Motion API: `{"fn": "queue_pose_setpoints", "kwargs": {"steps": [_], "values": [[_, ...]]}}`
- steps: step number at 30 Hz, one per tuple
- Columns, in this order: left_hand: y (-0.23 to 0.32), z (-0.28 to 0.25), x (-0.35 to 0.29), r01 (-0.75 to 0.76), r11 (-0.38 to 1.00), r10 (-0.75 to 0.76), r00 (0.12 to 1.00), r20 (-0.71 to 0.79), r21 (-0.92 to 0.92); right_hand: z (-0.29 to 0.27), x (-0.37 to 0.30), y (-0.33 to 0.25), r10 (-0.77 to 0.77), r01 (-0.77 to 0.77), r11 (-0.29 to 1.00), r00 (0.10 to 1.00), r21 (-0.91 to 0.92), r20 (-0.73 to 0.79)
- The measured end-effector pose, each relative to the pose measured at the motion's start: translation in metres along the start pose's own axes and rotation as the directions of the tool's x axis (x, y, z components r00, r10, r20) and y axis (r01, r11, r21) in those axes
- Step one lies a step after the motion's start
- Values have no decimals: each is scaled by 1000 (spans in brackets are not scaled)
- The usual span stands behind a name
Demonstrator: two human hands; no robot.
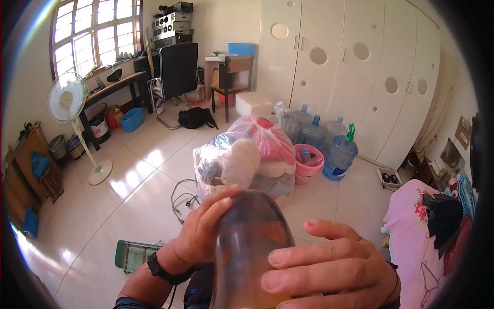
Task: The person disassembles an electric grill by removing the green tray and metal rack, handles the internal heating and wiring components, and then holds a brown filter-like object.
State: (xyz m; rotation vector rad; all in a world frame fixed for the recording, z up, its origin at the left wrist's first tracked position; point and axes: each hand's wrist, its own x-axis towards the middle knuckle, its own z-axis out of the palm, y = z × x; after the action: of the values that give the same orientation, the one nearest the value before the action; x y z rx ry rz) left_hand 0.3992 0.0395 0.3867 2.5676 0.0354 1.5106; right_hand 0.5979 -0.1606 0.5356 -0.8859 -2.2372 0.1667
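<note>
Close in front of me is a smoky brown, see-through rounded vessel, darker at the top and amber lower down. Its exact kind I cannot make out. My left hand, with a black band at the wrist, is wrapped round the vessel's left side, fingers near its top. My right hand presses its fingers against the right side, the index finger raised a little. The vessel's lower end runs out of the picture.
Stuffed clear bags stand ahead on the tiled floor, beside a pink bucket and several large water bottles. A white fan and a green tray are left. Pink cloth lies right.
</note>
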Motion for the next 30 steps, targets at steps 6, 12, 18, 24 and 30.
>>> {"fn": "queue_pose_setpoints", "kwargs": {"steps": [6, 12, 18, 24, 30], "values": [[0, -4, 0, 9, 1000, -9, 1000, 14, -11, 0, -2, 0, 22, -22, 1000, 1000, 16, -3], [-1, -3, 3, 13, 999, -13, 1000, 12, -36, -1, -4, -6, 21, -21, 998, 1000, -56, -6], [-1, -5, 15, -44, 999, 44, 999, -11, 25, 7, -6, -7, -6, -5, 993, 996, -119, -91], [1, -7, 23, -69, 997, 69, 998, -4, 19, 6, -5, 5, -171, 143, 969, 977, -201, -125], [-2, -10, 22, -70, 996, 71, 997, -8, 48, 5, -4, 0, -191, 166, 969, 973, -183, -131]]}}
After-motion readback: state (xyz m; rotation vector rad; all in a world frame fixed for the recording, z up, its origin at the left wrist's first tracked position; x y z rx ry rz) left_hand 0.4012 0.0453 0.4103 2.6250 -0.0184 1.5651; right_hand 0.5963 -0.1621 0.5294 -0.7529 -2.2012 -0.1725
